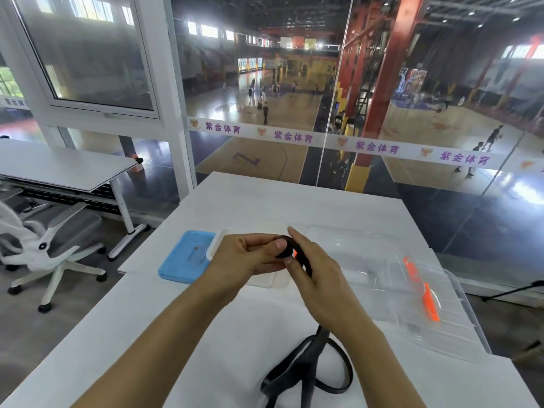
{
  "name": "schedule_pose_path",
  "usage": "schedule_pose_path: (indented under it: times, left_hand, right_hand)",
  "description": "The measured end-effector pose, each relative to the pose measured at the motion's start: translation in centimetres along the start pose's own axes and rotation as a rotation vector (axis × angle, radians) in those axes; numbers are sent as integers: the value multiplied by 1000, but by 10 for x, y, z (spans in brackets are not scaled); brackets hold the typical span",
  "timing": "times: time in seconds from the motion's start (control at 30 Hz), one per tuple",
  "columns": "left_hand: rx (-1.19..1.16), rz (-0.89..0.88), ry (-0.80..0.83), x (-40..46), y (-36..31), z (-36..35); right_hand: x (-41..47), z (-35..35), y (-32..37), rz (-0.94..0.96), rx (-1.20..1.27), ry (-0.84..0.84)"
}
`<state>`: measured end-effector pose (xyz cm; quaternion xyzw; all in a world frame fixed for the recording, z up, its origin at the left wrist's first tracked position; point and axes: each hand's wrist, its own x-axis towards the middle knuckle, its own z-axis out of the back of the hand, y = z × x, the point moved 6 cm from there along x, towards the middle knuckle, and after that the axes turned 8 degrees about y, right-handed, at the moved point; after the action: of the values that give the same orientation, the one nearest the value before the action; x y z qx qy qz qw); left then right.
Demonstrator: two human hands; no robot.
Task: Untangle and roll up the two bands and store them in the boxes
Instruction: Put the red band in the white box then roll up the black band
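A black band lies in loose loops on the white table near me and rises up under my right wrist. Its upper end is curled into a small roll between both hands. My left hand pinches the roll with thumb and fingers. My right hand holds the band from the right, index finger raised. A small white box sits behind my hands, mostly hidden. A large clear box with orange latches stands to the right. A second band is not visible.
A blue lid lies left of the white box. A clear lid rests at the back of the table. A glass wall runs behind. An office chair and another desk stand to the left.
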<state>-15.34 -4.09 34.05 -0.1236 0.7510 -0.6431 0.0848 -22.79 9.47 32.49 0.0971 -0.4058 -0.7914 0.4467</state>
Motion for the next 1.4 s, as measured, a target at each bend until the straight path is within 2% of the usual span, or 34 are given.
schedule_pose_path:
  times: [0.2, 0.3, 0.37, 0.47, 0.57, 0.67, 0.77, 0.9, 1.13, 1.3, 1.4]
  left_hand:
    - [-133, -72, -199, -3, 16, -18]
    - [-198, -64, -215, -4, 27, -30]
    - [-202, -57, -210, -4, 32, -31]
    - [-175, -4, -148, -3, 38, -24]
    - [-106, 142, 75, -1, 35, -16]
    - [109, 258, 301, 2, 22, -11]
    - [255, 285, 319, 6, 8, -10]
    - [232, 169, 211, 6, 7, -13]
    - [82, 7, 2, 10, 22, -20]
    - [-139, -37, -144, 10, 30, -37]
    - [-60, -23, -164, 10, 35, -45]
  right_hand:
    - [-11, -17, 0, -111, 44, -189]
    - [-14, -17, -1, -117, 86, -304]
    - [-14, -17, -3, -112, 41, -312]
    - [-12, -14, -9, -72, -11, -181]
    - [-11, -4, -14, -10, -98, 46]
    - [-10, 2, -11, 21, -197, 226]
    - [-6, 8, -6, 28, -283, 254]
    - [-8, 14, -6, 0, -262, 185]
    - [-11, 22, -7, -139, -141, -83]
    - [-19, 3, -3, -189, -53, -282]
    - [-23, -7, -6, -215, -63, -375]
